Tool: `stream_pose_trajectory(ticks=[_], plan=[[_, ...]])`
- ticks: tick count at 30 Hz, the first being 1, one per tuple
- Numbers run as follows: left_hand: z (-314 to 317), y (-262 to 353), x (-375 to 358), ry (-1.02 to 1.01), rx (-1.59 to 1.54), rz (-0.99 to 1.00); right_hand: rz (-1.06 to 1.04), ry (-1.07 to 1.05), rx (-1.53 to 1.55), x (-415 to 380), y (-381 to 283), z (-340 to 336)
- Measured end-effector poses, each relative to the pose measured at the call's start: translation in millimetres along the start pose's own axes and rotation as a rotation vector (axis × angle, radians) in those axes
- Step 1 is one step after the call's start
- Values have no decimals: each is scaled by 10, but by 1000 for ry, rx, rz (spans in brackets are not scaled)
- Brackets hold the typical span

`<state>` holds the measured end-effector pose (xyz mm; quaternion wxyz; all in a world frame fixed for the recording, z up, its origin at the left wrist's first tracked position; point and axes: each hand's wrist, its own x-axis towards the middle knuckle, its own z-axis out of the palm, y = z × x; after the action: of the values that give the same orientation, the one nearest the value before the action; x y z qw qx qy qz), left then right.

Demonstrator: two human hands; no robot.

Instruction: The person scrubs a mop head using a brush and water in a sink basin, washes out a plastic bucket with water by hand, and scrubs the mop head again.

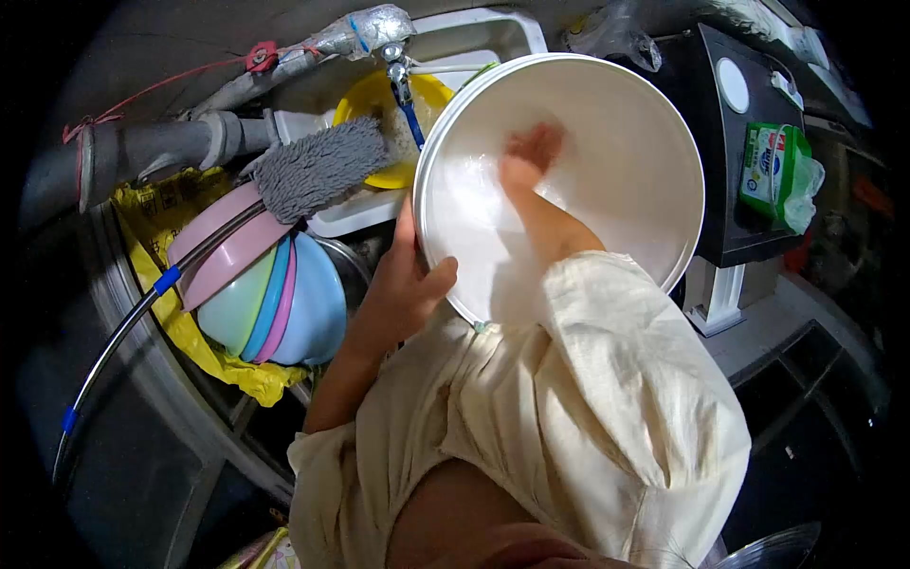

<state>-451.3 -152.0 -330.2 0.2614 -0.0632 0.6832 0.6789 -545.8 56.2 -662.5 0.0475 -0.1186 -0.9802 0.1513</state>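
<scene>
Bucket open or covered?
Open: the bucket's mouth is uncovered, its inside shows, and the right hand reaches in while the left hand grips its rim.

The bare right hand (534,154) is smeared by blur — the fluffy grey mop head (320,169) partly hides a round yellow plastic basin (363,98).

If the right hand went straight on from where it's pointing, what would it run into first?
Most likely the inside of the white bucket. The right hand is blurred and depth is unclear, so it may already be touching it.
</scene>
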Motion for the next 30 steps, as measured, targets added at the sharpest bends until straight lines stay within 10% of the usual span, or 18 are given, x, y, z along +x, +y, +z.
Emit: stream_pose_trajectory(ticks=[5, 10, 15, 17, 19, 20, 24, 30], plan=[[-6, 8, 9, 1, -42, -136, -222, -144, 82, -307, -695, -171], [-14, 49, 48, 4, -84, -85, -1540, -714, 298, -180, 513, -367], [27, 9, 16, 19, 1, -15, -1542, -375, 373, 133, 135, -107], [33, -13, 5, 40, 62, -15, -1206, -519, 217, 326, 19, -267], [47, -63, -10, 55, 109, -16, -195, -579, 238, 499, -132, -870], [37, -91, -6, 71, 115, 18, -637, -582, -14, 657, 349, -664], [69, -105, 38, 144, 101, 51, -587, -359, -133, -98, 682, -424], [41, -97, 30, 113, 92, 81, -931, -562, 171, -212, -678, -208]])
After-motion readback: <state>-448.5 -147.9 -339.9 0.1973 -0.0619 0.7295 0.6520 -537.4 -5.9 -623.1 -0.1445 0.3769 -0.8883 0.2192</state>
